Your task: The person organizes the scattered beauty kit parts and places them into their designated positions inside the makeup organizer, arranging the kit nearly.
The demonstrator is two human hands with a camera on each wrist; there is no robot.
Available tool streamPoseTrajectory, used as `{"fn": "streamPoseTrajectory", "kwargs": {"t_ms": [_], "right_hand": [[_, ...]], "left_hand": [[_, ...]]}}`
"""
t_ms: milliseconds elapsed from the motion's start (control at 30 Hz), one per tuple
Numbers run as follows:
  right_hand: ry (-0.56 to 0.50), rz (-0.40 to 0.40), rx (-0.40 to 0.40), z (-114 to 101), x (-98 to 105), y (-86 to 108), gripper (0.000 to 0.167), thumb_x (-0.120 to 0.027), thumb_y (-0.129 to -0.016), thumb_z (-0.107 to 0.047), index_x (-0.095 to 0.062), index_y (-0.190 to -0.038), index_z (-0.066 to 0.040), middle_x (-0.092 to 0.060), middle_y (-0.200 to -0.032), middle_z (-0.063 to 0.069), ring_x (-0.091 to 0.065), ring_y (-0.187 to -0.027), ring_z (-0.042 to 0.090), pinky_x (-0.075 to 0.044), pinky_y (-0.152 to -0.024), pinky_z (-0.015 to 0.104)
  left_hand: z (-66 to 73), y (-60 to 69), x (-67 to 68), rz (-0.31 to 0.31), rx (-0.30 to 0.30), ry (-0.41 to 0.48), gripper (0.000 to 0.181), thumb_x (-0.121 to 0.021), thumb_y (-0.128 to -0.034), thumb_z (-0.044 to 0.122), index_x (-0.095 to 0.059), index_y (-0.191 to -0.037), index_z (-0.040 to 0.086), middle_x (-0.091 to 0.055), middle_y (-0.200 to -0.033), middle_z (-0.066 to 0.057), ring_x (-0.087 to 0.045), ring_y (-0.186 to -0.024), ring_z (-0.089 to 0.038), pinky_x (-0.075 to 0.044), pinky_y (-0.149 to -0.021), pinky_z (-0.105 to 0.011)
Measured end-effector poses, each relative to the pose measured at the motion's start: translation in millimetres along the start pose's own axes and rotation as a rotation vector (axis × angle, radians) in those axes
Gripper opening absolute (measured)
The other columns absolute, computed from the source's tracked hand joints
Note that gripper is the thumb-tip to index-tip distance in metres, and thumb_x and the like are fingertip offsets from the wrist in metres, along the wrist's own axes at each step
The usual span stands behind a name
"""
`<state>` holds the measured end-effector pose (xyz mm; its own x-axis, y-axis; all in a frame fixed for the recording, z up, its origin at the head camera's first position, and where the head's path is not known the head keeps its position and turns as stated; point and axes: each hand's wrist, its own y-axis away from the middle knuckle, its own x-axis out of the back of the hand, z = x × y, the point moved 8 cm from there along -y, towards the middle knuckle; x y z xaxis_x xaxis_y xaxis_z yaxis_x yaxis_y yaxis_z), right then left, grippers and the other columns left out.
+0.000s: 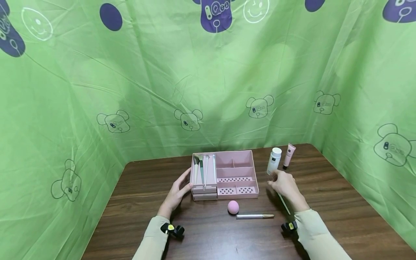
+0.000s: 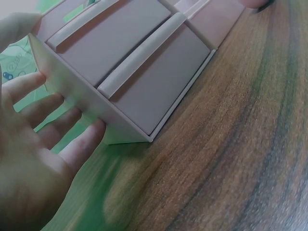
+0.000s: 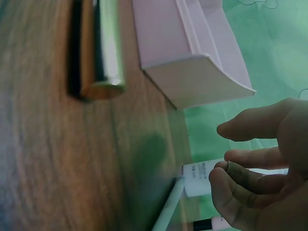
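Note:
A pink cosmetics organizer [image 1: 224, 159] stands on the table, with makeup brushes [image 1: 196, 170] lying on its left part. My left hand [image 1: 175, 195] rests against its left side; in the left wrist view the fingers [image 2: 84, 137] lie extended along the wall, below two drawer fronts [image 2: 149, 91]. To the right, my right hand [image 1: 286, 185] hovers low in front of a white bottle [image 1: 274, 162]. In the right wrist view its thumb and fingers stand apart with nothing between them. Close to that hand, a thin pale-green stick [image 1: 284, 204] lies on the table, its far end hidden in the head view.
A pink tube [image 1: 289, 157] stands on its dark cap beside the bottle. In front of the organizer lie a pink makeup sponge [image 1: 233, 207] and a silver pen-shaped tube [image 1: 255, 216] with a gold end. Green printed cloth [image 1: 221, 79] encloses the wooden table [image 1: 136, 202].

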<state>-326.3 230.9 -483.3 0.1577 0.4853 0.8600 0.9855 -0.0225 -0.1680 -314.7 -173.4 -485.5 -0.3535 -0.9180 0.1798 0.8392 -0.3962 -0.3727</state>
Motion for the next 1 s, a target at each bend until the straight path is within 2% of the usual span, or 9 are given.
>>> {"fn": "streamPoseTrajectory", "kwargs": {"t_ms": [100,167,267,367,500,633,800,1000], "right_hand": [[0.008,-0.023,-0.009,3.7,-4.4,2.4,0.028,-0.074,-0.077,-0.020,-0.067,-0.098,-0.003,-0.067,-0.078,0.006,-0.064,-0.078,0.031,-0.045,-0.068,0.050],[0.011,-0.037,-0.013,5.6,-7.0,4.1,0.028,-0.075,-0.076,-0.020,-0.067,-0.097,-0.003,-0.067,-0.078,0.005,-0.064,-0.078,0.030,-0.045,-0.069,0.050],[0.020,-0.055,-0.019,8.9,-10.4,5.5,0.027,-0.076,-0.076,-0.020,-0.067,-0.096,-0.003,-0.066,-0.076,0.003,-0.064,-0.076,0.028,-0.046,-0.070,0.050],[0.028,-0.070,-0.028,12.0,-13.0,6.1,0.028,-0.076,-0.077,-0.019,-0.068,-0.099,-0.003,-0.066,-0.074,0.002,-0.064,-0.077,0.029,-0.046,-0.073,0.052],[0.042,-0.090,-0.045,16.0,-15.3,6.7,0.027,-0.076,-0.076,-0.019,-0.068,-0.098,-0.005,-0.066,-0.073,0.004,-0.064,-0.078,0.034,-0.046,-0.073,0.054],[0.060,-0.108,-0.057,20.6,-16.7,6.5,0.026,-0.075,-0.073,-0.015,-0.069,-0.096,-0.005,-0.067,-0.077,0.008,-0.064,-0.080,0.038,-0.046,-0.071,0.054],[0.082,-0.135,-0.061,26.0,-19.9,6.7,0.025,-0.072,-0.070,-0.008,-0.070,-0.095,-0.005,-0.068,-0.081,0.011,-0.064,-0.080,0.037,-0.046,-0.073,0.054],[0.093,-0.135,-0.029,24.0,-19.8,5.1,0.024,-0.070,-0.069,-0.006,-0.071,-0.093,-0.005,-0.069,-0.079,0.011,-0.065,-0.080,0.037,-0.047,-0.072,0.055]], "left_hand": [[7.3,0.8,-1.5,-0.001,-0.008,-0.015,0.060,-0.049,-0.0970,-0.004,-0.021,-0.149,-0.011,-0.027,-0.152,-0.034,-0.028,-0.137,-0.053,-0.032,-0.114,-0.042],[10.1,1.1,-2.3,-0.002,-0.013,-0.020,0.059,-0.049,-0.0970,-0.004,-0.021,-0.149,-0.011,-0.027,-0.152,-0.034,-0.029,-0.137,-0.052,-0.031,-0.114,-0.046],[8.1,0.8,-2.3,-0.003,-0.016,-0.010,0.059,-0.048,-0.0970,-0.005,-0.021,-0.150,-0.011,-0.027,-0.152,-0.035,-0.029,-0.137,-0.052,-0.032,-0.114,-0.041],[-1.0,-0.1,-0.4,0.000,-0.011,0.006,0.060,-0.049,-0.0967,-0.005,-0.021,-0.150,-0.009,-0.027,-0.153,-0.032,-0.028,-0.138,-0.051,-0.031,-0.115,-0.037],[-15.8,-1.0,2.8,0.010,-0.013,0.003,0.061,-0.049,-0.0970,-0.005,-0.022,-0.152,-0.005,-0.028,-0.154,-0.029,-0.028,-0.139,-0.050,-0.028,-0.115,-0.049],[-22.4,-0.2,3.7,0.015,-0.017,0.003,0.061,-0.049,-0.0977,-0.002,-0.023,-0.153,0.000,-0.028,-0.155,-0.027,-0.029,-0.140,-0.047,-0.023,-0.114,-0.058],[-25.0,0.6,4.2,0.021,-0.009,0.020,0.061,-0.051,-0.0982,0.001,-0.024,-0.154,0.003,-0.029,-0.156,-0.024,-0.029,-0.141,-0.042,-0.021,-0.114,-0.059],[-26.0,-0.4,5.3,0.027,0.003,0.026,0.061,-0.052,-0.0982,0.003,-0.026,-0.154,0.005,-0.028,-0.156,-0.024,-0.028,-0.142,-0.043,-0.022,-0.116,-0.056]]}}
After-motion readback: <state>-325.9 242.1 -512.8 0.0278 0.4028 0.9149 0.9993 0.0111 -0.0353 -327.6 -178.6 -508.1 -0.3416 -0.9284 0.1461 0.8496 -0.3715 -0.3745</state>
